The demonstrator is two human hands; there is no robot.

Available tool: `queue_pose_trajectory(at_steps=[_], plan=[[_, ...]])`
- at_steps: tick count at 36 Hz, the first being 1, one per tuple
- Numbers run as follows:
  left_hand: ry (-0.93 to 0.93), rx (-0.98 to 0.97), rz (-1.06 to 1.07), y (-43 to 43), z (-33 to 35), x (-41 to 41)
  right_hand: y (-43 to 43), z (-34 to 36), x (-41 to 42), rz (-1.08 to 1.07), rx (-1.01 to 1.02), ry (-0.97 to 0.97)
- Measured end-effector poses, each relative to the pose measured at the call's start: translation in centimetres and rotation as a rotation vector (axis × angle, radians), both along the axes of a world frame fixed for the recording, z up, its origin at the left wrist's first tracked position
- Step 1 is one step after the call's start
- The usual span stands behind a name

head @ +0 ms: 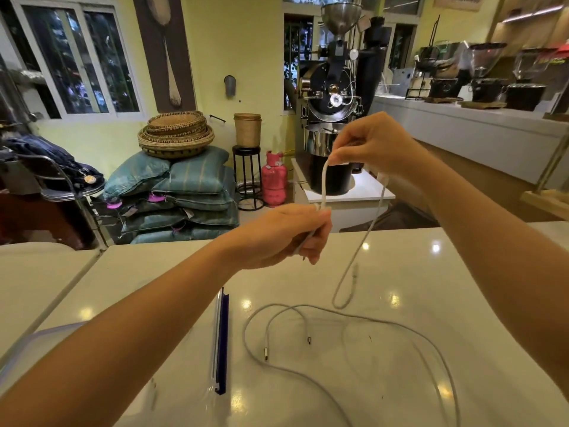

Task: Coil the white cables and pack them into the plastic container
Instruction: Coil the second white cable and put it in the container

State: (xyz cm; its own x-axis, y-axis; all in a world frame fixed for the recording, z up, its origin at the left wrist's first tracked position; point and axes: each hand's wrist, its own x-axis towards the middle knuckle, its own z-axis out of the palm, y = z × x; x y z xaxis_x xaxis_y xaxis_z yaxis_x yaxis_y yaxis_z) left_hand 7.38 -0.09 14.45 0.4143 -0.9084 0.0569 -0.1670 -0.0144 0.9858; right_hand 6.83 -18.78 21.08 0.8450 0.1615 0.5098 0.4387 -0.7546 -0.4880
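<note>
Left hand point(292, 234) grips folded cable point(324, 183) low; right hand point(374, 143) pinches it high, stretching loops taut for coiling. More cables point(354, 317) lie on the table point(462, 288); container point(37, 337) waits left.

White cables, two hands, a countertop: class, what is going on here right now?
A person holds one white cable up between both hands, the left hand gripping the lower end and the right hand pinching the top, with a loop dangling. More loose cables lie uncoiled on the countertop. The plastic container sits at the left edge.
</note>
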Motion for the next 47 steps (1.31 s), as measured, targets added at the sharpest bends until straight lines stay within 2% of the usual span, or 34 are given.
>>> queue_pose_trajectory(at_steps=[4, 9, 12, 15, 21, 26, 31, 35, 38, 40, 47], plan=[[0.040, -0.093, -0.050, -0.6, 1.5, -0.2, 0.4, -2.9, 1.7, 0.087, 0.430, 0.078], [0.022, -0.146, 0.091, -1.8, 2.7, 0.5, 2.7, -7.2, 2.7, 0.198, 0.903, 0.237], [-0.011, -0.180, 0.180, -2.5, 2.5, 1.5, 5.0, -9.7, 3.3, 0.209, 1.079, 0.347], [0.011, -0.198, 0.227, -2.6, 2.1, 2.8, 6.8, -11.2, 2.8, 0.184, 1.138, 0.404], [-0.118, -0.213, 0.402, -2.2, 1.4, 5.0, 8.6, -11.1, 0.4, 0.200, 0.906, 0.555], [-0.387, -0.120, 0.585, -1.8, 1.6, 4.9, 8.4, -9.7, -0.1, 0.177, 0.668, 0.563], [-0.651, 0.018, 0.631, -1.8, 1.1, 5.3, 7.7, -7.5, -0.6, 0.140, 0.350, 0.565], [-0.778, 0.160, 0.638, -1.2, 0.6, 5.9, 6.8, -6.0, -0.9, 0.042, -0.021, 0.492], [-0.713, 0.194, 0.598, -0.7, 0.1, 5.9, 5.8, -4.6, -1.0, 0.009, -0.237, 0.406], [-0.572, 0.167, 0.508, -0.4, -0.5, 5.4, 5.2, -3.6, -1.3, -0.005, -0.354, 0.359], [-0.361, 0.142, 0.286, 0.4, -1.6, 3.0, 3.6, -1.1, -1.7, -0.030, -0.681, 0.163]])
